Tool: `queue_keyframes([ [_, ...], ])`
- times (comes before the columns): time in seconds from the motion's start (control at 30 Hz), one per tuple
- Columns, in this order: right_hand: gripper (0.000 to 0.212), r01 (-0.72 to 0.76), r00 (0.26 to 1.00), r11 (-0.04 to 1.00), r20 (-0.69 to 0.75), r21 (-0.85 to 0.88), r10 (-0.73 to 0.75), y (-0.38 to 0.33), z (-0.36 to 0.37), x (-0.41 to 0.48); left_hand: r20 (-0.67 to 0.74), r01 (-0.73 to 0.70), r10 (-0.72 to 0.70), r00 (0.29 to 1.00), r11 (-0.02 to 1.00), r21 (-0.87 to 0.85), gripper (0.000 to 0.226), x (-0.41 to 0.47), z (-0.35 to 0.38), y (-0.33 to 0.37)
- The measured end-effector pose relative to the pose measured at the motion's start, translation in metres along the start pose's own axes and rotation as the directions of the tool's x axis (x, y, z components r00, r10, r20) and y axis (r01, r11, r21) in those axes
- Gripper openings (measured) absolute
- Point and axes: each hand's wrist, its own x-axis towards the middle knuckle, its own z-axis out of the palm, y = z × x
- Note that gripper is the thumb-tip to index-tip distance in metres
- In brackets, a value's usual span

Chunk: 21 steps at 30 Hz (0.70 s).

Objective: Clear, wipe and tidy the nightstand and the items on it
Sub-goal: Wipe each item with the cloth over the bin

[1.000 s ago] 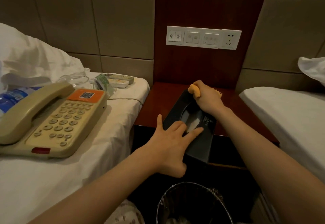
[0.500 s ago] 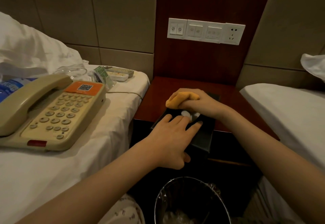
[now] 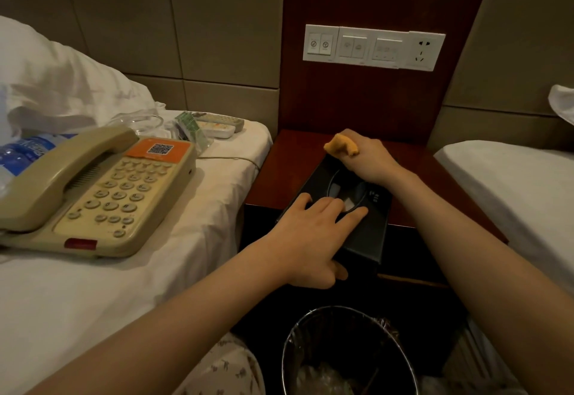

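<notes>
A black tissue box [image 3: 363, 239] lies slanted on the dark red nightstand [image 3: 273, 177], its near end jutting over the front edge. My left hand [image 3: 310, 236] lies flat on the box's near end, fingers straight over the oval opening, thumb down its front side. My right hand [image 3: 366, 155] grips a bunched orange cloth [image 3: 341, 145] at the box's far left corner. The box's far end is hidden under that hand.
On the left bed [image 3: 124, 286] sit a beige telephone [image 3: 90, 189], a water bottle [image 3: 18, 152], two remote controls [image 3: 220, 124], a green packet and a glass dish. A lined bin [image 3: 348, 354] stands below the nightstand. A switch panel [image 3: 372, 47] is on the wall; another bed lies right.
My right hand with the cloth swept toward me over the box, then back to its far corner. My left hand stays pressed on the near end.
</notes>
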Motion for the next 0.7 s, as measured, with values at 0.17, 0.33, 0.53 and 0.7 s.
queue_keyframes([
  [0.17,0.016,-0.057,0.998,0.996,-0.029,-0.063,0.056,0.014,-0.012,-0.011,0.003,0.008,-0.008,1.000,1.000,-0.018,0.091,0.000,0.001,0.000],
  [0.33,0.011,-0.103,0.993,0.993,-0.064,-0.064,0.099,0.032,-0.029,-0.038,0.025,0.035,-0.033,0.999,0.996,-0.081,0.092,0.001,-0.001,-0.002],
  [0.53,0.020,-0.001,0.997,1.000,-0.071,-0.030,-0.001,0.027,-0.027,-0.083,-0.041,0.206,-0.219,0.975,0.956,-0.209,0.120,-0.004,-0.003,-0.007],
  [0.7,0.023,0.065,0.994,0.997,-0.086,0.044,-0.061,0.009,-0.024,-0.111,-0.067,0.431,-0.506,0.860,0.791,-0.435,0.141,-0.016,0.006,-0.010],
])
